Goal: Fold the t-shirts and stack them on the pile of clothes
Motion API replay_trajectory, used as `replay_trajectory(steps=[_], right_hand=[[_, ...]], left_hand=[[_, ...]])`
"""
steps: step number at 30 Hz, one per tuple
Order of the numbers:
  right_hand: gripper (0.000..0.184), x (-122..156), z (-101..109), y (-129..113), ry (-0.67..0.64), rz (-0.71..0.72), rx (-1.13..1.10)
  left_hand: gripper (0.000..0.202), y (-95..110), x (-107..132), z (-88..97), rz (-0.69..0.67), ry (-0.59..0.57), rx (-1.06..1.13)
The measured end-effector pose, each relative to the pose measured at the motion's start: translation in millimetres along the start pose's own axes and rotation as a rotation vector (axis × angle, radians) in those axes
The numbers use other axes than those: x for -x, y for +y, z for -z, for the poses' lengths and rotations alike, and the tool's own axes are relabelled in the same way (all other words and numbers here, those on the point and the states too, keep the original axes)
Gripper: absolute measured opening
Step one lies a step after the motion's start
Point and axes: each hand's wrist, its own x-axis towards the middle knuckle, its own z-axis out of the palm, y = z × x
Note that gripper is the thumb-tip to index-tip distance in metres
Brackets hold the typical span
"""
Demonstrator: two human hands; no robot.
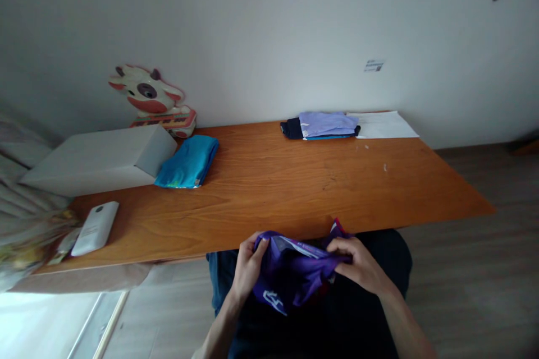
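A purple garment (pixel 290 275) with white print and a bit of red hangs between my two hands, over my lap at the table's front edge. It is bunched, and its exact kind is not clear. My left hand (pixel 249 262) pinches its left side between thumb and fingers. On the other side, my right hand (pixel 357 265) grips the gathered fabric, with a purple and red corner sticking up past the fingers. A folded blue cloth (pixel 188 162) lies on the table at the left. Farther back sits a stack of folded lavender and dark clothes (pixel 326 125).
The wooden table (pixel 269 179) runs along a white wall. On its left stand a white box (pixel 101 157), a cow-shaped toy keyboard (pixel 154 98), a white device (pixel 96 228) and a clear plastic bag (pixel 29 247). White paper (pixel 385 125) lies at the back right.
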Motion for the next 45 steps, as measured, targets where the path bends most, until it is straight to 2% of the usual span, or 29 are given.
replay_trajectory(steps=[3,5,7,9,10,12,14,15,17,20,24,26,29,31,32,35,36,40,45], right_hand=[[0.018,3,6,4,-0.267,-0.083,-0.065],[0.041,4,3,10,-0.423,-0.126,-0.072],[0.073,4,-6,21,-0.59,-0.166,-0.13],[0.091,4,-22,35,-0.677,-0.178,-0.222],[0.09,3,-31,42,-0.661,-0.174,-0.256],[0.068,0,-53,54,-0.519,-0.162,-0.233],[0.041,-4,-76,62,-0.329,-0.133,-0.067],[0.034,-7,-87,64,-0.256,-0.116,0.039],[0.039,-13,-107,65,-0.149,-0.07,0.198],[0.051,-20,-130,59,-0.035,0.009,0.186],[0.032,-24,-144,51,0.105,0.109,-0.006],[0.028,-25,-144,50,0.19,0.119,-0.121],[0.039,-28,-138,51,0.258,0.108,-0.192],[0.048,-30,-132,51,0.199,0.112,-0.146],[0.046,-30,-129,49,0.141,0.127,-0.109],[0.019,-29,-121,42,-0.003,0.196,-0.035],[0.016,-29,-118,39,-0.011,0.219,-0.034],[0.028,-22,-95,34,0.129,0.283,-0.125],[0.041,-3,-45,35,0.375,0.158,-0.15]], left_hand=[[0.033,12,-10,16.1,-0.007,-0.016,-0.041],[0.033,19,-10,21.6,0.006,-0.049,-0.05],[0.032,25,-6,23.0,0.037,-0.09,-0.038],[0.031,30,0,22.1,0.065,-0.132,-0.014],[0.031,31,4,21.4,0.073,-0.153,-0.002],[0.028,32,9,20.4,0.075,-0.177,0.028],[0.027,32,12,20.4,0.075,-0.174,0.064],[0.028,31,13,20.7,0.074,-0.162,0.082],[0.028,32,15,21.7,0.065,-0.126,0.104],[0.028,35,17,24.4,0.04,-0.091,0.085],[0.028,45,25,32.5,-0.012,-0.088,0.018],[0.029,50,31,37.4,-0.052,-0.097,-0.005],[0.037,57,41,41.4,-0.108,-0.112,0.0],[0.041,60,46,40.6,-0.124,-0.111,0.03],[0.042,62,47,39.1,-0.118,-0.111,0.054],[0.036,66,47,33.5,-0.057,-0.099,0.165],[0.034,67,45,32.1,-0.038,-0.089,0.208],[0.034,69,34,32.0,-0.001,-0.045,0.349],[0.033,65,24,38.4,0.1,0.096,0.365]])
